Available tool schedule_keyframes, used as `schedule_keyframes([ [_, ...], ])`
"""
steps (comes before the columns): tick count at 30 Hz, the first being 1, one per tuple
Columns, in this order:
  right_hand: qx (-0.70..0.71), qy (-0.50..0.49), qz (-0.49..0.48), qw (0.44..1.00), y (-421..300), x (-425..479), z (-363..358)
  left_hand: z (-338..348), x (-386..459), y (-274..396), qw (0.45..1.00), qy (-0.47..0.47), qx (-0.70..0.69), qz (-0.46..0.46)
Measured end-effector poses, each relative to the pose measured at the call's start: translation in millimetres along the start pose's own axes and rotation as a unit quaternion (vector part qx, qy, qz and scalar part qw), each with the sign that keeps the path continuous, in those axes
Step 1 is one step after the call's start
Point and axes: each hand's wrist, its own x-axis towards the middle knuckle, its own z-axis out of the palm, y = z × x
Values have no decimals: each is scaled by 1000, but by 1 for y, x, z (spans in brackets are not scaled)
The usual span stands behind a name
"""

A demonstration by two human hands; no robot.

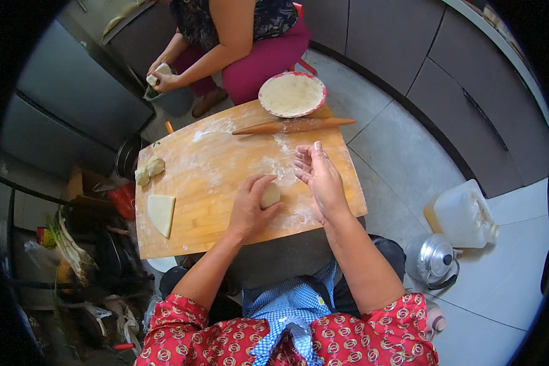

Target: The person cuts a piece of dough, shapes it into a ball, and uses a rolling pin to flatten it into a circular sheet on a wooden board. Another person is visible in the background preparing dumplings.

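Note:
My left hand (pixel 252 208) is curled around a round piece of dough (pixel 270 196) on the floured wooden board (pixel 201 183). To its right, my right hand (pixel 321 180) is raised over the board, holding nothing, its fingers loosely bent and dusted with flour. Beyond both hands a tapered wooden rolling pin (pixel 293 126) lies across the far part of the board. A flat wedge of dough (pixel 161 215) rests near the left edge, with small lumps of dough (pixel 155 167) above it.
A red-rimmed bowl of flour (pixel 292 94) stands at the board's far edge. Behind it a seated person (pixel 238 41) holds a pale piece over a bucket (pixel 176 100). A metal kettle (pixel 430 258) and a plastic jug (pixel 462 215) are on the floor at right; spring onions (pixel 71 247) lie at left.

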Motion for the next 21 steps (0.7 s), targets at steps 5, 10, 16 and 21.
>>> schedule_keyframes([
  [5, 34, -3, -11, 999, -15, -3, 0, -20, -12, 1, 991, 19, -46, -122],
  [10, 40, -12, -17, 999, -21, -6, -5, -22, -37, -5, 989, 23, 88, -119],
  [16, 65, -8, -5, 998, -27, -9, -8, -22, -29, -22, 983, 28, 157, -95],
  [21, 95, 10, 0, 995, -31, -1, -10, -22, -1, -2, 962, -11, 244, -126],
])
